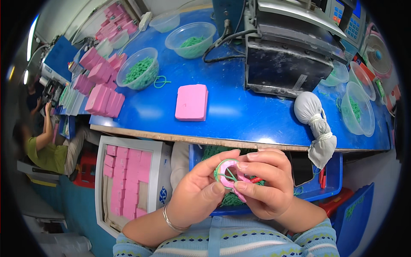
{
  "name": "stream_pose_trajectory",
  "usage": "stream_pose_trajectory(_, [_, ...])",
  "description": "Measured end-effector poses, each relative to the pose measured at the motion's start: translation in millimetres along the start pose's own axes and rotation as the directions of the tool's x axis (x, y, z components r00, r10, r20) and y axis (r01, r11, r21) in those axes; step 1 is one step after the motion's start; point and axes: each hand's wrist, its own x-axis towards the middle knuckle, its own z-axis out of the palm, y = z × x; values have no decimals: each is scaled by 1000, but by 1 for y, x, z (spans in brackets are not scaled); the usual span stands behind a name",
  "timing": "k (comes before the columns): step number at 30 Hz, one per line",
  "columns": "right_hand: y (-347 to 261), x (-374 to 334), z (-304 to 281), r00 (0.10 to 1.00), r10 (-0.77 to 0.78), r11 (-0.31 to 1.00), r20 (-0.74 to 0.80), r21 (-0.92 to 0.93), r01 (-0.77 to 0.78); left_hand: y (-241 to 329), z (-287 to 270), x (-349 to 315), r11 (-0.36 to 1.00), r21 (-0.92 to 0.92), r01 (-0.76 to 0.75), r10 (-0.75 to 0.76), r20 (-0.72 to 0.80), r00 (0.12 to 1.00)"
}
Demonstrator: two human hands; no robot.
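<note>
Above my lap, both hands are closed round a small pink rubber mould piece (227, 180). It is ring-shaped, with a thin green branching strip across its opening and a green edge on the left. My left hand (198, 186) grips its left side, thumb toward the front. The fingers of my right hand (267, 180) pinch its right side. A red stick-like thing (256, 180) shows between the right fingers; its ends are hidden. Behind the hands, a blue tray (334, 180) holds green stringy pieces (233, 200). On the blue table (150, 115) lies a pink block mould (191, 103).
Clear plastic bowls (138, 68) with green pieces stand at the back left and right. Pink blocks are stacked at left (102, 98) and fill a white box (100, 184). A black machine (287, 64) and a tied white cloth pouch (314, 124) are at right. Another person (47, 152) sits far left.
</note>
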Motion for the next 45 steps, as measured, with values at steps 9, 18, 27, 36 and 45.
stream_pose_trajectory(9, [-3, -9, -7, 806, 460, 888, 371, -175, -426, 8, -20, -8, 941, 272, -202, 256, -183, 949])
stream_pose_trajectory(18, [-9, -48, -6, 306, 608, 794, 733, -568, -216, -3, -43, -30, 841, 529, -115, 233, -162, 959])
stream_pose_trajectory(27, [-26, -14, -30, 501, 676, 724, 540, -365, -585, -9, -43, -35, 835, 548, -43, 162, -171, 972])
stream_pose_trajectory(36, [-21, -15, -24, 689, 511, 835, 514, -108, -540, -2, -36, -35, 898, 438, 30, 27, -124, 992])
stream_pose_trajectory(45, [-19, -11, -21, 791, 396, 917, 467, -254, -309, -1, -37, -34, 865, 502, 15, 4, -38, 999])
